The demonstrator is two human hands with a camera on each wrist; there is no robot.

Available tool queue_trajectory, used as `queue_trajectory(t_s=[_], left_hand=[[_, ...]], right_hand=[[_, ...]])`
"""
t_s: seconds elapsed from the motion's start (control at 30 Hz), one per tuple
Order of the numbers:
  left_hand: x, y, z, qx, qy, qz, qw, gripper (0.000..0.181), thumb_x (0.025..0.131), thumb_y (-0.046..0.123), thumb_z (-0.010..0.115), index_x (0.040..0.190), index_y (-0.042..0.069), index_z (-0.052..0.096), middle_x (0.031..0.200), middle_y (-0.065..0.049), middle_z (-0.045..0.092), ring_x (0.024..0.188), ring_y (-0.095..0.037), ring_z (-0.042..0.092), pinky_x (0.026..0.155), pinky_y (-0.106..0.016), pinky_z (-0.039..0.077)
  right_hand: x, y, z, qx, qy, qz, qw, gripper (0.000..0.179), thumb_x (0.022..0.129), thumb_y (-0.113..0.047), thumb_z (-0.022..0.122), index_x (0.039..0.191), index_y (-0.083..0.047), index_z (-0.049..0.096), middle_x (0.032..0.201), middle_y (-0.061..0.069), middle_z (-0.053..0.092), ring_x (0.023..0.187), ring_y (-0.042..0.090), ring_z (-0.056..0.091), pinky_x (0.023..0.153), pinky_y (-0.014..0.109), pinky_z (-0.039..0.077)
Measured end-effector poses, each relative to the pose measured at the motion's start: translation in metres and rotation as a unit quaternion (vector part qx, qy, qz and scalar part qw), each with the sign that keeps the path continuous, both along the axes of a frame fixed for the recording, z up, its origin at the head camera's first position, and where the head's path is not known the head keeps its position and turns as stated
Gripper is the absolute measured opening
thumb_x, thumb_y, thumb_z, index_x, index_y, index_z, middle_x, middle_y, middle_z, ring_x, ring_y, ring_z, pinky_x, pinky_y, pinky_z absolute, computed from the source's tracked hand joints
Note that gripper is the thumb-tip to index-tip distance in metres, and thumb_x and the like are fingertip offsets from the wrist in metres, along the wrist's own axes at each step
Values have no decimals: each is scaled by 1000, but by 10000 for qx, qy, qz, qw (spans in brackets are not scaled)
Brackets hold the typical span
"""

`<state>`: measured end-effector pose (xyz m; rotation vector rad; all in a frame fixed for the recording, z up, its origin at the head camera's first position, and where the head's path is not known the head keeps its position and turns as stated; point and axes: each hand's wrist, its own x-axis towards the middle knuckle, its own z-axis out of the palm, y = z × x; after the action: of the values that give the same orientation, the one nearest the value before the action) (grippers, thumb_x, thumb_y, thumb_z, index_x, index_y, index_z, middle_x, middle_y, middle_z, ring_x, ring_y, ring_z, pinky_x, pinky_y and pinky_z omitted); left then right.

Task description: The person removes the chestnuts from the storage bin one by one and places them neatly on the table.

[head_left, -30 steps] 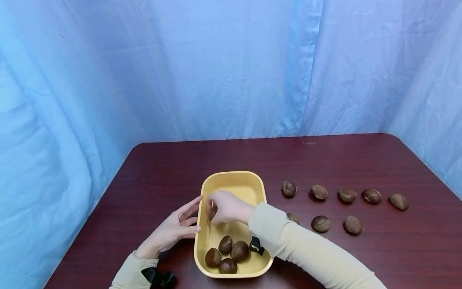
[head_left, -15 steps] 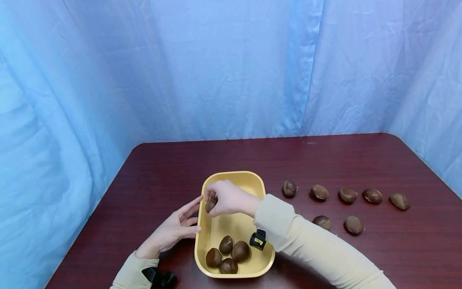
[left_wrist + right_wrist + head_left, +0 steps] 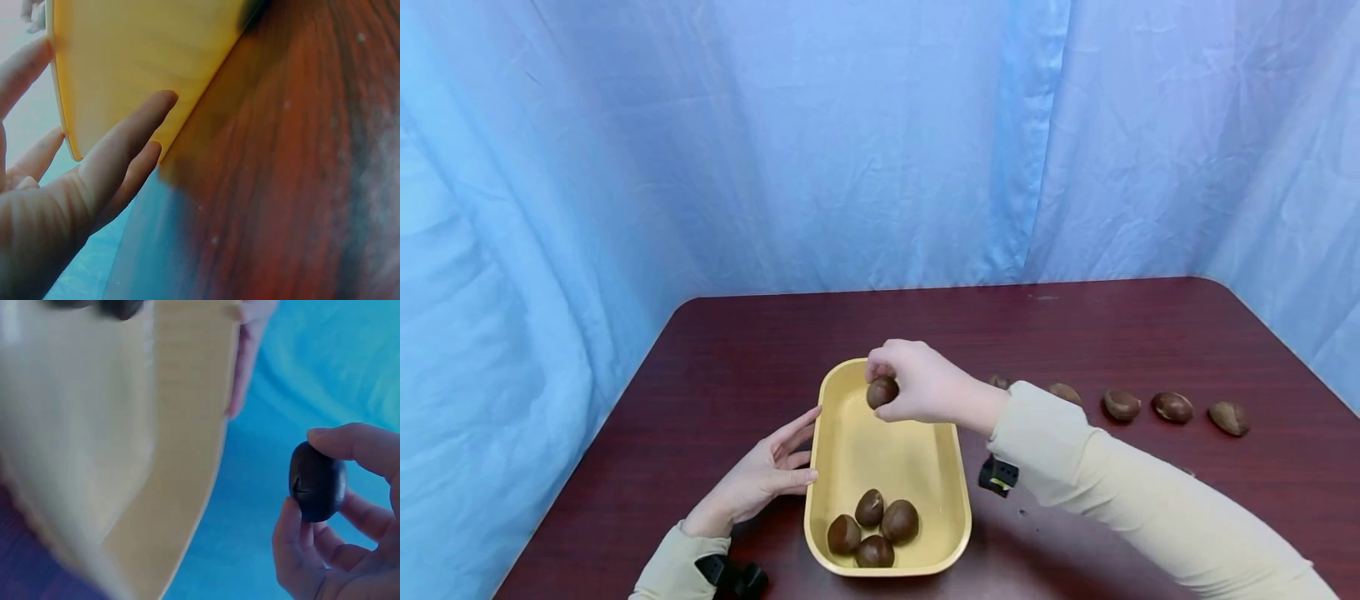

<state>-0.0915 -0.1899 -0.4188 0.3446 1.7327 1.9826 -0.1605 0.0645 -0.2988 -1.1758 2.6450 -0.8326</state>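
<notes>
My right hand (image 3: 925, 383) pinches a brown chestnut (image 3: 882, 392) between thumb and fingertips, raised over the far end of a yellow tray (image 3: 964, 500). In the right wrist view the held chestnut (image 3: 317, 481) looks dark, with a small split in its shell. At the tray's left side, my left hand (image 3: 767, 475) has its fingers spread, fingertips against the wall and rim. The left wrist view shows the fingers (image 3: 134, 134) extended along the tray's outer side (image 3: 150, 62). Several chestnuts (image 3: 875, 552) lie clustered at the near end of the tray.
To the right on the dark red table (image 3: 760, 342) lies a row of chestnuts (image 3: 1172, 407), partly hidden behind the right sleeve (image 3: 1120, 475). A blue curtain (image 3: 865, 150) hangs behind and beside the table.
My right hand has lifted the chestnut from the tray's left inner side, moving up, right and away. The left hand and the chestnuts lying in the tray have stayed put.
</notes>
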Motion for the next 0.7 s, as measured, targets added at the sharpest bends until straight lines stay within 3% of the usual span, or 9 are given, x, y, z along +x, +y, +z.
queue_trajectory(t_s=[0.27,0.7], left_hand=[[1,-1,-1,88,73,-63,9999,85,89,-1,61,153,8,6,156,-27,4,114,-13,58,80,-34,55],[2,2,-1,79,77,-12,9999,81,90,0,60,152,3,8,155,-27,5,112,-15,59,81,-33,55]], right_hand=[[-11,60,-23,-37,347,-169,9992,24,68,-8,77,84,-15,60,79,-4,52,72,12,45,66,27,42],[-11,185,-40,538,377,-1079,9920,26,71,-10,79,87,-18,61,79,-7,51,61,4,40,54,23,36]])
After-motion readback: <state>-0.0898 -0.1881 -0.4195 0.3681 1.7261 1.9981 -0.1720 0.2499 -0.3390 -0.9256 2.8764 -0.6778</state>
